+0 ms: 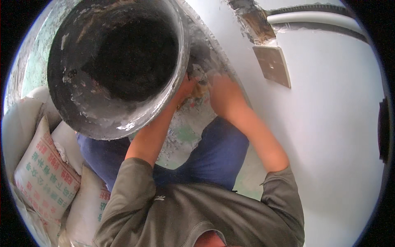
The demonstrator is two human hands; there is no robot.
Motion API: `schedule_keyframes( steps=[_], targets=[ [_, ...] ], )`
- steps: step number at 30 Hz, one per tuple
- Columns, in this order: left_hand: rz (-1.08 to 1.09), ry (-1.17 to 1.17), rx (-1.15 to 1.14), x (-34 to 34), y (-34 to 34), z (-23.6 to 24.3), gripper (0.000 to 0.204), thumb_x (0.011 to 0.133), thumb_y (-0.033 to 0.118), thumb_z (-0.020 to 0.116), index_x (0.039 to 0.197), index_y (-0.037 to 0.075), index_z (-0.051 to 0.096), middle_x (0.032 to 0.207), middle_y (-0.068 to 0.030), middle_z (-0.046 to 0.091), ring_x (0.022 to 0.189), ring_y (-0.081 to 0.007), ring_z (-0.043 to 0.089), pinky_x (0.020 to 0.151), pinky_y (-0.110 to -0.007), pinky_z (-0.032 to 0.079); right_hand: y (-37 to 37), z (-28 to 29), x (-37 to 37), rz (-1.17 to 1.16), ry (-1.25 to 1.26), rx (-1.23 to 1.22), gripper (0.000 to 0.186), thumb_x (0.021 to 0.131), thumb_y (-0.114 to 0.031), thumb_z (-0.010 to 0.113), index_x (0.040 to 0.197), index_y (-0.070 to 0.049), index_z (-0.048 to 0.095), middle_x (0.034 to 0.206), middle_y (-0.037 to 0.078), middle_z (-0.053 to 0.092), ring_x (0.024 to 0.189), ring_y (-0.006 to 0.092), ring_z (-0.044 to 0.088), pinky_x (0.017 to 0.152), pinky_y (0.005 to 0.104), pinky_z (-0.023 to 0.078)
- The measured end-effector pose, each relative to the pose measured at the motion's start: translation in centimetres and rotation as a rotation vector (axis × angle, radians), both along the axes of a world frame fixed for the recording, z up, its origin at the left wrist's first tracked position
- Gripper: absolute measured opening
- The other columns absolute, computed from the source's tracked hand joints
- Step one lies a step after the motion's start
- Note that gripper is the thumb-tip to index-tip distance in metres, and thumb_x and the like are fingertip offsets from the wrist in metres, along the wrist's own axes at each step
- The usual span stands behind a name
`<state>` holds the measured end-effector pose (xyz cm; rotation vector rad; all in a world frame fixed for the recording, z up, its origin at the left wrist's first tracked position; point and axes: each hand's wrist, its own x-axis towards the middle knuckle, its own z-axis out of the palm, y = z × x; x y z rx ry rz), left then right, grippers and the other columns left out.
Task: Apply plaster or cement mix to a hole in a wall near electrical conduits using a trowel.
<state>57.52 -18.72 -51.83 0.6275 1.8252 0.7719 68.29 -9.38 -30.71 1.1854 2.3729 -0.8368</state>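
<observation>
Both of my hands are low between my knees, close to the foot of the white wall. My left hand (188, 85) is partly hidden behind the rim of a large round dark bucket (88, 109). Its visible fingers look closed, but what they hold does not show. Just to the right, my right hand (223, 91) is curled with its back toward me, and its fingertips are hidden. A brownish, crumpled-looking patch (200, 91) lies between the hands, too blurred to name. Grey residue coats the bucket's inside, and its bottom lies in shadow.
Several stuffed white sacks with coloured print, one a printed sack (47, 177), lie at the left. A square grey-brown plate (272, 66) is on the white wall (329, 123); above it, a white pipe (312, 17) runs by a rough broken gap. Grey debris (175, 133) covers the floor.
</observation>
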Motion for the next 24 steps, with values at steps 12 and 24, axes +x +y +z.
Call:
schedule_keyframes(
  steps=[12, 24],
  targets=[
    [-0.079, -0.351, -0.133, -0.2, 2.1, 11.6, 0.04, 0.093, 0.038, 0.065, 0.11, 0.003, 0.058, 0.1, -0.0083, 0.064, 0.087, -0.0193, 0.062, 0.077, -0.036, 0.053, -3.3, 8.9, 2.7, 0.029, 0.047, 0.196, 0.042, 0.091, -0.009, 0.055, 0.127, 0.009, 0.043, 0.106, 0.027, 0.055, 0.082, 0.0417, 0.066, 0.069, 0.0448, 0.057],
    [0.04, -0.836, 0.518, 3.4, 5.4, 18.4, 0.025, 0.099, 0.029, 0.058, 0.104, 0.005, 0.059, 0.091, -0.0037, 0.065, 0.084, -0.014, 0.06, 0.079, -0.03, 0.05, -4.0, 17.3, 5.2, 0.006, 0.173, 0.444, 0.054, 0.092, -0.014, 0.061, 0.136, 0.007, 0.036, 0.108, 0.02, 0.053, 0.083, 0.0365, 0.065, 0.066, 0.0418, 0.057]
  ],
)
